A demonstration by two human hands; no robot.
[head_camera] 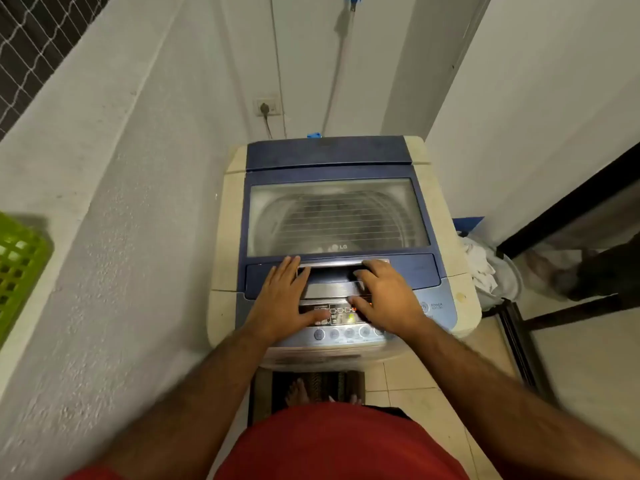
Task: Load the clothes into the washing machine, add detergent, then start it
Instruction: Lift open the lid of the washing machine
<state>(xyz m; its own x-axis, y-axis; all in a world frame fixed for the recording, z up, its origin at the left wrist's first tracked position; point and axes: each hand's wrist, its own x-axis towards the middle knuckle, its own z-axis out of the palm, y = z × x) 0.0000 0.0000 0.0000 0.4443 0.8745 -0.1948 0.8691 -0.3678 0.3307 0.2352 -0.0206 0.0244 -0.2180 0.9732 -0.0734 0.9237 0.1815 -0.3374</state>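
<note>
Standing on a dark mat (311, 382) with bare toes showing, a person in a red shirt (339, 445) reaches both arms forward over the washer (446, 209). Both hands lie on the front of its top. The left hand (287, 299) is flat with straight fingers, its fingertips at the left end of the silver lid handle (343, 263) and its thumb stretched across the control panel (346, 318). The right hand (384, 292) is laid over the right part of the handle, fingers slightly bent over its edge, thumb also on the panel; whether it actually grips the handle I cannot tell. A small light glows on the panel between the two thumbs, and a row of round buttons (346, 332) sits nearest the person.

Beyond the hands the blue lid (332, 161) is closed. Through its window (336, 216) the drum shows, its contents too blurred to make out. To the right of the washer lies a heap of white cloth (485, 265). At far left is a green basket (17, 268) on a ledge. On the back wall, a plug sits in a socket (267, 106), and a pale hose (337, 64) runs down behind the machine.
</note>
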